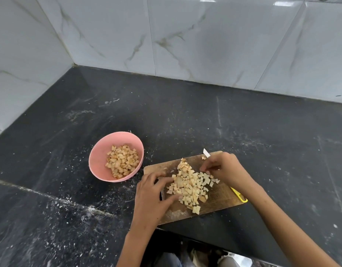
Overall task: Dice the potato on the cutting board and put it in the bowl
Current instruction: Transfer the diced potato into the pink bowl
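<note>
The potato was already cut up: one heap of cubes [189, 185] lay in the middle of the wooden cutting board [220, 197], and another batch [122, 160] sat in the pink bowl [101, 157], which stood on the dark counter [185, 116] just left of the board, close enough for a short carry. The left hand [154, 197] lay at the left edge of the heap with its fingers fairly straight and slack, gripping nothing, set like a wall to stop cubes sliding off that side. The right hand [224, 170] came in from the far right with curled fingertips that seemed to pinch or nudge cubes at the heap's edge; whether it truly held any could not be told. The knife [206, 152] lay on the board under that hand, its blade tip poking out at the far edge and its yellow handle [240, 195] near the right edge, parked there so both hands were free. Together the hands appeared to be gathering the heap for a scoop into the bowl.
</note>
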Available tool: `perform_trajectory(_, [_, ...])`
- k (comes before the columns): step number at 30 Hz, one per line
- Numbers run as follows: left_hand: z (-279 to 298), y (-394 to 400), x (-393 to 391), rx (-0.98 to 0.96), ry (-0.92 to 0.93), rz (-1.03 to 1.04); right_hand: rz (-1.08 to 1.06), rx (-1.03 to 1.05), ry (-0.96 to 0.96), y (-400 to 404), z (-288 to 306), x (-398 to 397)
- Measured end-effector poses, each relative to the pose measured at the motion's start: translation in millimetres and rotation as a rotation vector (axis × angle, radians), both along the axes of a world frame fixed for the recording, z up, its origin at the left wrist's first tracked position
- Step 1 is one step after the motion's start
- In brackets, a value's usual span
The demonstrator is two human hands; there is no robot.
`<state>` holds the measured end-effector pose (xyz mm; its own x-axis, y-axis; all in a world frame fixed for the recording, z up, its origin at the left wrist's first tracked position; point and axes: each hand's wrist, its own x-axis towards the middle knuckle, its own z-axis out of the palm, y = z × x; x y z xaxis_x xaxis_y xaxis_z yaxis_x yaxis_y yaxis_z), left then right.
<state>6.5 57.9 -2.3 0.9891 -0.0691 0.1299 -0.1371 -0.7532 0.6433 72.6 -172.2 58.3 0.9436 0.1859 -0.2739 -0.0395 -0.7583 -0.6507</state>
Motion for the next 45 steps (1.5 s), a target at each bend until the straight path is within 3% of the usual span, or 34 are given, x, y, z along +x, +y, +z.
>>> perform_trajectory(3, [-4.5, -6.1, -7.9, 0.052, 0.02, -0.05, -0.058, -0.01, 0.009, -8.7, -4.6, -28.8])
perform_trajectory(7, [-5.9, -15.2, -13.1, -0.027, 0.022, 0.023, -0.008, -0.053, 0.111, 6.0, -17.1, -67.6])
perform_trajectory(15, [-7.4, -9.2, -10.5, -0.05, -0.008, 0.084, -0.051, -0.063, -0.041, 36.1, -31.4, -81.1])
perform_trajectory(26, [-10.4, -27.0, -6.2, -0.225, -0.024, 0.154, -0.016, -0.142, -0.194, 42.3, -21.7, -58.3])
perform_trajectory(34, [-12.3, -43.7, 5.7, -0.332, 0.002, 0.135, -0.06, 0.044, -0.171, 29.7, -18.9, -34.7])
perform_trajectory(39, [-14.4, -47.5, 9.6, -0.362, 0.022, 0.13, -0.102, 0.171, -0.259, 17.4, -29.2, -26.8])
perform_trajectory(45, [-10.7, -46.9, 9.7, -0.545, 0.014, 0.177, 0.072, 0.162, -0.429, 13.2, -50.5, -30.8])
